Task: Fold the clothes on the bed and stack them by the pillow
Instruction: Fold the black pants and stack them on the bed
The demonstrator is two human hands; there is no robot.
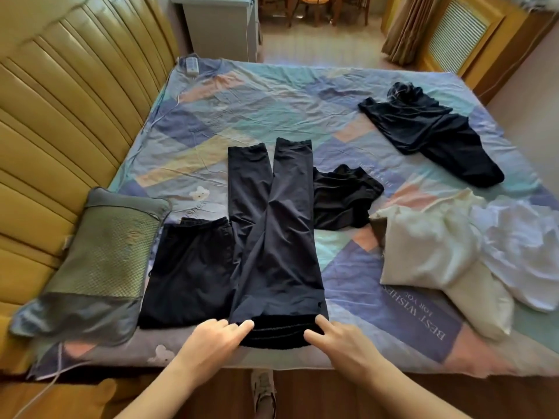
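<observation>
Trousers [272, 237], dark and laid out lengthwise, lay on the patterned bed [272, 95] with their waistband at the six o'clock edge and both legs running toward twelve o'clock. The person's left hand [211, 337] and right hand [338, 337] each touched a corner of the waistband; whether the fingers pinched the cloth or merely pressed it flat could not be told. A folded black garment [187, 273] sat just beside the trousers at nine o'clock, against the green pillow [96, 261]. Unfolded black clothes [341, 198] lay at two o'clock, a further dark heap [429, 131] lay beyond them, and pale garments [438, 246] were at three o'clock. The step in hand appeared to be squaring the trousers before folding; the next move would likely call for laying one leg over the other, then doubling them toward the waistband.
</observation>
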